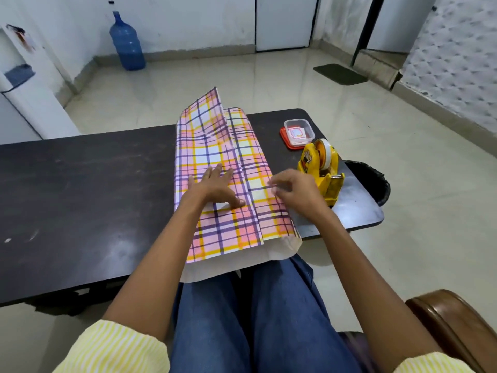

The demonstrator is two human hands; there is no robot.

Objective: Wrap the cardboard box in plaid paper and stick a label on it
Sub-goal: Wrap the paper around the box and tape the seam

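The job looks to be in its early-to-middle stage. The plaid paper [215,146] lies lengthwise near the right end of the dark table [80,184]. Its two long sides are folded over the middle so that they meet in a seam [244,179] running from near to far. The cardboard box itself is hidden, presumably under that paper, so I cannot tell exactly where it sits. The left hand [215,185] lies flat with the fingers spread, pressing the left flap down just beside the seam. The right hand [294,191] hovers over the right flap with its fingers curled and the tips pinched close. Whether they hold a strip of tape or the paper's edge cannot be told. The seam does not look taped down yet. Both ends are unfinished: the far end stands up loose, and the near end hangs over the table edge showing its white underside. Sealing the seam, folding and taping both ends, and sticking on the label all remain. A yellow tape dispenser [321,168] stands just right of the paper, and beyond it is a small clear tub [299,131] holding what look like labels.
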